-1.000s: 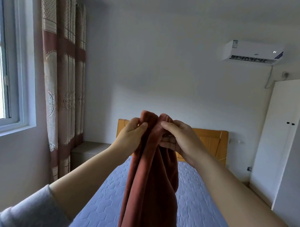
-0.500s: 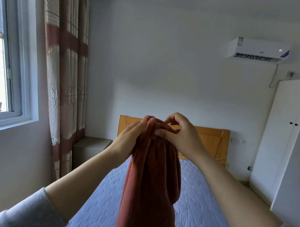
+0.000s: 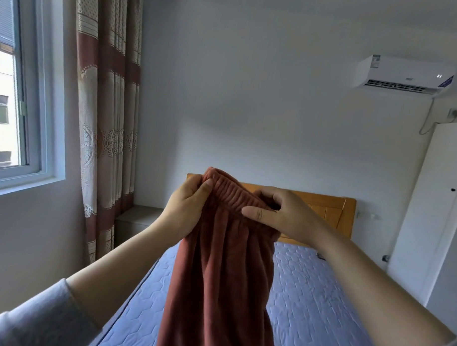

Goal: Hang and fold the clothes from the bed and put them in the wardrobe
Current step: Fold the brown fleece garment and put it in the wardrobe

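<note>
Rust-red trousers [image 3: 218, 276]: held up over the bed [image 3: 308, 292], waistband uppermost. Left hand [image 3: 187, 205] pinches waistband's left end; right hand [image 3: 280, 213] grips its right end, fingers curled.

Head-worn wide-angle view, facing along the bed [image 3: 311, 294] toward the headboard [image 3: 324, 209]

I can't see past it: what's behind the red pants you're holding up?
Behind the red pants are the blue bed and its wooden headboard. The cloth covers the middle of both, so anything there is hidden.
</note>
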{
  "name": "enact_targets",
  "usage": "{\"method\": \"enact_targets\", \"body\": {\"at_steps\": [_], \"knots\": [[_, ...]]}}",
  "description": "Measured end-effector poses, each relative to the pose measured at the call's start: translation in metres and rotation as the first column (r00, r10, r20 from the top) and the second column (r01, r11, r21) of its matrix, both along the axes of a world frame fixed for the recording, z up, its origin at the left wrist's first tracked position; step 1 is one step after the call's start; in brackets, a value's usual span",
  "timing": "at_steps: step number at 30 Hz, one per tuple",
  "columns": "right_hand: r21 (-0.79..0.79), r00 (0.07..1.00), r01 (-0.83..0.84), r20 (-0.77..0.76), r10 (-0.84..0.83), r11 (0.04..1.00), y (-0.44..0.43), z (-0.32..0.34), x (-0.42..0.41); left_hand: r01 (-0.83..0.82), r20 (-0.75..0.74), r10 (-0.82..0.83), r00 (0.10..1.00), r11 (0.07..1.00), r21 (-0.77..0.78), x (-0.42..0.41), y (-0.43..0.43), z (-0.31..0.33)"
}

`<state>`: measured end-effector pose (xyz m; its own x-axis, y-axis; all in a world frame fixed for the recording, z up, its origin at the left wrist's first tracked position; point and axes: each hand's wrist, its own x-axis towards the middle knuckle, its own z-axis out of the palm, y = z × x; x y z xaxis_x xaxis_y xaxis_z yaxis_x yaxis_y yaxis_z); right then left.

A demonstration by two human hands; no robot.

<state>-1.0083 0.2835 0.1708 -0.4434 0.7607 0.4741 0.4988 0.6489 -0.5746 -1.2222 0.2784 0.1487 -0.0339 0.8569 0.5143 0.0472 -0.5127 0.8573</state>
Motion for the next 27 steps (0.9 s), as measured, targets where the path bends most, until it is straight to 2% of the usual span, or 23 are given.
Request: {"method": "enact_targets", "body": {"at_steps": [4,7,10,15,18,20,23,25,27], "knots": [[0.073,1.0,0.003,0.03,-0.005,0.997,-0.001,-0.004,0.006,-0.077,-0.057,0.08,0.995,0.995,0.058,-0.006,0.003,0.002],[0.116,1.0,0.003,-0.017,-0.001,0.993,0.001,-0.008,0.009,-0.041,-0.021,0.042,0.999,0.998,0.046,-0.009,0.003,0.006],[0.143,0.999,0.042,0.028,-0.047,0.989,0.004,-0.01,0.013,-0.004,0.001,0.004,1.0,0.998,0.059,-0.011,-0.001,0.012],[0.058,0.988,0.088,0.121,-0.094,0.994,0.008,-0.006,0.015,-0.004,-0.008,0.004,1.0,0.997,0.079,-0.013,-0.003,0.016],[0.154,0.984,0.114,0.116,-0.133,0.981,0.008,0.003,0.019,-0.053,-0.03,0.055,0.998,0.995,0.081,-0.016,0.0,0.014],[0.196,0.993,0.11,0.007,-0.114,0.974,0.006,0.011,0.022,-0.096,-0.081,0.105,0.991,0.99,0.101,-0.019,0.004,0.012],[0.163,0.975,0.081,-0.217,-0.044,0.983,0.005,0.019,0.02,-0.129,-0.118,0.143,0.983,0.985,0.118,-0.022,0.006,0.013],[0.109,0.929,0.051,-0.37,-0.007,0.993,0.005,0.019,0.015,-0.1,-0.113,0.111,0.987,0.991,0.094,-0.023,0.007,0.016],[0.067,0.878,0.023,-0.479,0.012,0.998,0.003,0.017,0.011,0.007,-0.058,-0.005,0.998,0.999,0.045,-0.025,0.004,0.021]]}}
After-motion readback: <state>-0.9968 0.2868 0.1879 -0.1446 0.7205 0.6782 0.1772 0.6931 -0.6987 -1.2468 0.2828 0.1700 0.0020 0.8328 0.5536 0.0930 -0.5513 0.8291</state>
